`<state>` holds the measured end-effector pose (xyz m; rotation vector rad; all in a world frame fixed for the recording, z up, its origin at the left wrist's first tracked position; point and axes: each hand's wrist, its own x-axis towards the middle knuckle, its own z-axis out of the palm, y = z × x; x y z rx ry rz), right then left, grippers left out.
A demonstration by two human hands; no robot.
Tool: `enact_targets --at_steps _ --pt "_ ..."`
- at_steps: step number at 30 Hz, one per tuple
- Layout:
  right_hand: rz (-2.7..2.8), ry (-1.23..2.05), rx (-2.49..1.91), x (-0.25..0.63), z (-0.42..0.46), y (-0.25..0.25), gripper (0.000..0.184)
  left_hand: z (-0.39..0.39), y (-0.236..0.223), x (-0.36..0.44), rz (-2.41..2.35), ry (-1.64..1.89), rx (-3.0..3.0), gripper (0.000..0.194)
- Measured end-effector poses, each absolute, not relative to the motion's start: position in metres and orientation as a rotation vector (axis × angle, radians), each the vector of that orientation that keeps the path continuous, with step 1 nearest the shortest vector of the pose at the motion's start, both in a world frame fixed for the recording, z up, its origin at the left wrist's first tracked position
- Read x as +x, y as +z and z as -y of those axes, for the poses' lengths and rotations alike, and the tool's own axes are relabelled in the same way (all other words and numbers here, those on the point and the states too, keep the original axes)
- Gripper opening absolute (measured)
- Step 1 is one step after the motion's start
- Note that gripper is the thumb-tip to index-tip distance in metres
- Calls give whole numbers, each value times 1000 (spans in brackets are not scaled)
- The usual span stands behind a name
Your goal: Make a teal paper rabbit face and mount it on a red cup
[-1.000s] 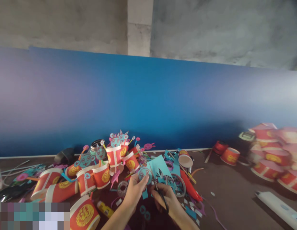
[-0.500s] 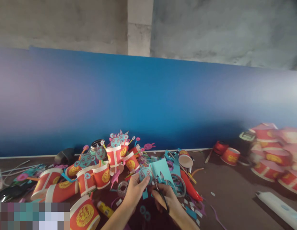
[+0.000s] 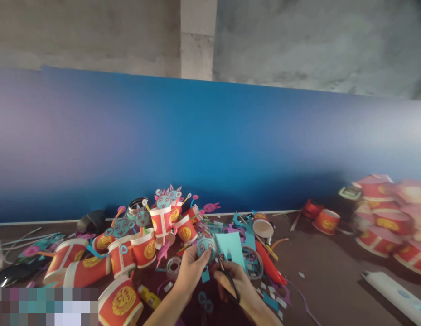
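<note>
My left hand (image 3: 194, 267) pinches a light-blue paper face (image 3: 204, 246) drawn in red, its thumb lying on the front. In my right hand (image 3: 239, 285) are dark-handled scissors (image 3: 227, 274), fingers wrapped around the handles. Their blades point up along the right edge of the face. Just right of the blades hangs a light-blue paper sheet (image 3: 232, 244) with pointed cut-outs; whether it is still joined to the face I cannot tell. Below the hands lie small blue round paper pieces (image 3: 205, 302). A tape roll (image 3: 173, 267) sits left of my left hand.
Red paper cups (image 3: 122, 256) with paper faces crowd the left. A yellow glue stick (image 3: 149, 296) lies near my left forearm. Blue scraps and a red tool (image 3: 269, 262) are right of my hands. More red cups (image 3: 383, 222) stand far right, near a white device (image 3: 397, 292).
The blue sheet right of the scissors has swung and dropped a little, its top edge now more level. My hands stay in nearly the same place with the same holds.
</note>
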<state>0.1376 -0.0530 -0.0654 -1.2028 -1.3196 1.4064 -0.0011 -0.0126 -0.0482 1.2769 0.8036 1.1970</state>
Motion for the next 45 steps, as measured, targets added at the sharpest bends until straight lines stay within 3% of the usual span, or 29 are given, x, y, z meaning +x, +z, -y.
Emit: enact_targets --at_steps 16,29,40,45 --pt "1242 1424 -1233 139 53 -67 60 12 -41 -5 -810 1178 1301 40" --pt "1140 1615 -1034 129 72 -42 40 14 -48 -4 -976 1244 1405 27" --pt "1160 1787 -942 131 70 -45 52 15 -47 -4 -1016 1365 1413 22" --pt "1290 1571 -1105 132 64 -48 51 16 -44 -2 -1006 1240 1375 29"
